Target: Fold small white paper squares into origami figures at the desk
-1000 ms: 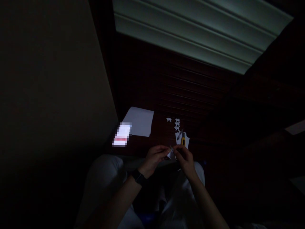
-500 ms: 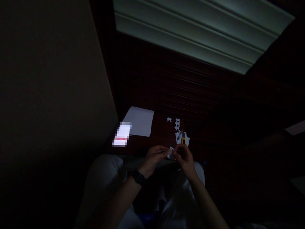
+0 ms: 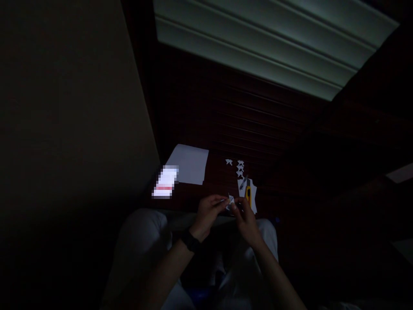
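Observation:
Between my two hands is a small folded piece of white paper [image 3: 231, 201], held above the near edge of the dark table. My left hand [image 3: 207, 213], with a black watch on its wrist, pinches the paper from the left. From the other side the fingers and thumb of my right hand [image 3: 247, 220] grip it too. Just beyond my right hand a yellow utility knife [image 3: 248, 193] lies on some white paper pieces [image 3: 253, 199]. Farther back are several small folded paper figures [image 3: 240, 168], most in a column and one [image 3: 229, 162] off to the left.
White paper sheets [image 3: 190, 165] lie at the table's left back. A bright phone screen [image 3: 165, 183], blurred out, overlaps their corner. A wall [image 3: 80, 107] rises on the left, and pale slats [image 3: 258, 38] stand behind. The room is very dark.
My right hand has shifted left and slightly down, uncovering more of the yellow knife and the paper under it. The folded paper has turned between my fingers.

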{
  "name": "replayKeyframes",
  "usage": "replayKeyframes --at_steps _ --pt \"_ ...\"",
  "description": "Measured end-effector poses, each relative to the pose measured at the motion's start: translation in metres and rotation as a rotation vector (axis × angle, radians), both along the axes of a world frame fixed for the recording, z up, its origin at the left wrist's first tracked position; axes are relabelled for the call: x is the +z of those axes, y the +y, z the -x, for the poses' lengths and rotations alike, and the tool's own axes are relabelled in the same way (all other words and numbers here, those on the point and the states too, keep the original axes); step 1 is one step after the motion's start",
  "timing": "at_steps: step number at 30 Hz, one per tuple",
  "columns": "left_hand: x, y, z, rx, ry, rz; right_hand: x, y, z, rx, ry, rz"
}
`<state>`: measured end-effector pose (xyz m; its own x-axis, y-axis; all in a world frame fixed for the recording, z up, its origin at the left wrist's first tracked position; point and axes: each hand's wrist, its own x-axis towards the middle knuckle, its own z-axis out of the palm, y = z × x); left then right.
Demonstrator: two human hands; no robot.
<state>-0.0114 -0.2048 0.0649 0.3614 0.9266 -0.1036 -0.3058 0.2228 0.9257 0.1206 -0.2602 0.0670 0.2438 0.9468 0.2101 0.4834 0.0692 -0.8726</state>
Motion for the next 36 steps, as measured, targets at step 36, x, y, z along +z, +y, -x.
replayKeyframes --at_steps 36 --pt "-0.012 0.01 0.01 -0.21 0.047 0.083 -0.001 0.004 -0.019 0.056 0.244 0.16"
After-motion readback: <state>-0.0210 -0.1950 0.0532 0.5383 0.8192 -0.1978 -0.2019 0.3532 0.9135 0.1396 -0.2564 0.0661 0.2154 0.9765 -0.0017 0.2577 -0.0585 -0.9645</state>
